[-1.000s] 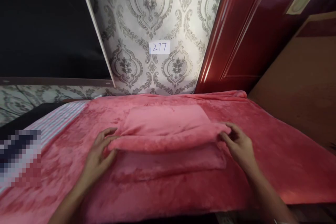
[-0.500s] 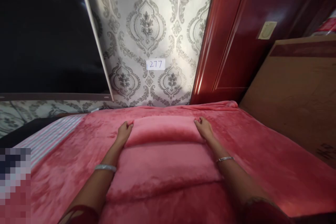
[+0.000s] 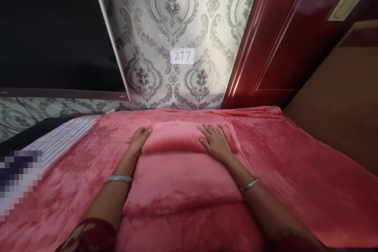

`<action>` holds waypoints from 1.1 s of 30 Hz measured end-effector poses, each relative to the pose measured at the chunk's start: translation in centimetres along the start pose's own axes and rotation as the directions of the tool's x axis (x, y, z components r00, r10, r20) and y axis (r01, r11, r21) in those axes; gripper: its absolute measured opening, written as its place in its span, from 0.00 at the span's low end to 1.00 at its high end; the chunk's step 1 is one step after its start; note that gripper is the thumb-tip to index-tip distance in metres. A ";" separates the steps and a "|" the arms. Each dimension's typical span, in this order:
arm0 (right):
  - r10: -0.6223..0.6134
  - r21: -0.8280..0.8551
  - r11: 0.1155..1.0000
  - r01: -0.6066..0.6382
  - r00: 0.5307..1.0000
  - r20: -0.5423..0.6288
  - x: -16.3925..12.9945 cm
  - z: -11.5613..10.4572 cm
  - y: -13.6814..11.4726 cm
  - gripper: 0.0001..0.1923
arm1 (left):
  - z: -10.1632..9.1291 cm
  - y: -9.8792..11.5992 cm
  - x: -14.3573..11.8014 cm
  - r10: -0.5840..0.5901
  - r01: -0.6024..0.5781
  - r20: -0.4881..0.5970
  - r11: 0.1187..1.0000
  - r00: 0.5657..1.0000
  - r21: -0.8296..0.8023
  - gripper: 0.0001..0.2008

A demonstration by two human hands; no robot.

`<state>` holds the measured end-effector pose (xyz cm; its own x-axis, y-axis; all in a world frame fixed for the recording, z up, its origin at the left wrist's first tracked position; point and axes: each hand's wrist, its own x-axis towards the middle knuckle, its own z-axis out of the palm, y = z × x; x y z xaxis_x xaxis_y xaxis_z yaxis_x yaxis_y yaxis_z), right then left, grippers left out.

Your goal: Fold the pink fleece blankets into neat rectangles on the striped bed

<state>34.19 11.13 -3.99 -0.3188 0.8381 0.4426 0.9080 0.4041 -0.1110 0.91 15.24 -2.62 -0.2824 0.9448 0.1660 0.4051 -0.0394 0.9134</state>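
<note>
L hand (image 3: 139, 138): fingers curled, gripping left end of folded pink towel (image 3: 183, 173). R hand (image 3: 216, 141): fingers spread flat, palm pressing towel's far fold. Towel lies mid pink blanket (image 3: 295, 173). Beyond: patterned wall w/ label "277" (image 3: 182, 56), red door (image 3: 283, 35).

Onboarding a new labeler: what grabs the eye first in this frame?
The pink fleece blanket fills the lower half, with a folded pink towel on its middle. The left hand grips the left end of the towel's far fold, and the right hand lies flat on it. Behind, a paper label reading 277 sticks on the damask wallpaper.
</note>
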 end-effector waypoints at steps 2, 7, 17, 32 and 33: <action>-0.005 0.001 1.000 0.005 1.000 -0.012 -0.1 0.2 0.1 0.26 | 0.1 0.0 -0.2 -0.023 0.022 -0.013 0.999 1.000 -0.036 0.19; -0.002 0.011 1.000 0.003 1.000 -0.010 -0.4 -0.1 0.0 0.27 | -1.0 1.9 -1.4 0.007 -0.010 -0.156 1.000 0.988 -0.013 0.15; -0.028 0.074 0.997 0.030 0.999 -0.021 -3.2 -2.2 -0.3 0.29 | -2.5 3.4 -17.3 0.576 -0.752 0.509 0.606 0.640 0.260 0.16; 0.335 0.297 0.910 -0.290 0.935 -0.114 -19.7 -3.5 3.1 0.28 | -6.1 -2.4 -18.5 0.466 -0.555 0.312 0.596 0.828 0.581 0.28; 0.405 0.331 0.878 -0.345 0.905 -0.129 -20.0 -3.6 3.2 0.28 | -6.7 -2.6 -18.6 0.436 -0.491 0.244 0.651 0.866 0.579 0.28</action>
<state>44.51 -5.68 -9.99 0.1140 0.8748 0.4709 0.8173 0.1869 -0.5450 -0.66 -4.44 -5.63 0.1443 0.8808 0.4510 0.9060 -0.3009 0.2977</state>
